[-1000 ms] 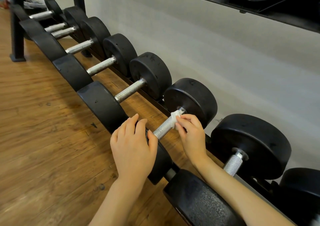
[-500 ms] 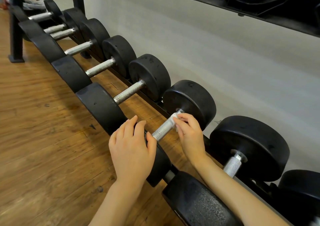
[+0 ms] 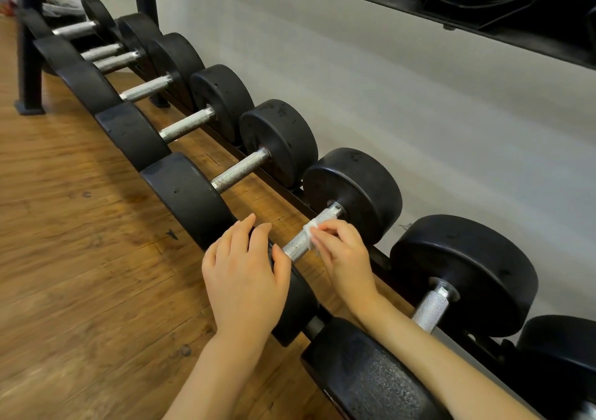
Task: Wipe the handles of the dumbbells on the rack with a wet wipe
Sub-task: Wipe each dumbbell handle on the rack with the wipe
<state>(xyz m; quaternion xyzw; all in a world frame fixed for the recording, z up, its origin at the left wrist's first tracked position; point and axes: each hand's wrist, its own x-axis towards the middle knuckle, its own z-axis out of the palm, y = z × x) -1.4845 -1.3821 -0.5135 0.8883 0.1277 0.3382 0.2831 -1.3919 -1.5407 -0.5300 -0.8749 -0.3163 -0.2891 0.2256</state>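
Head view: rack (image 3: 283, 190) holds dumbbells (image 3: 351, 187); right hand (image 3: 342, 252) presses wipe (image 3: 311, 235) on handle (image 3: 300, 242).

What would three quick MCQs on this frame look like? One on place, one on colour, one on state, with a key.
1. Where is the wet wipe?
A. on the floor
B. on the handle being cleaned
C. on the upper shelf

2. What colour are the dumbbell heads?
A. black
B. red
C. chrome

3. What is the left hand doing?
A. holding the wipe
B. hanging free
C. resting on the near head

Key: B, the right hand pinches the wipe round the handle; A, every head in the row is black; C, its fingers lie over the near head, no wipe in it.
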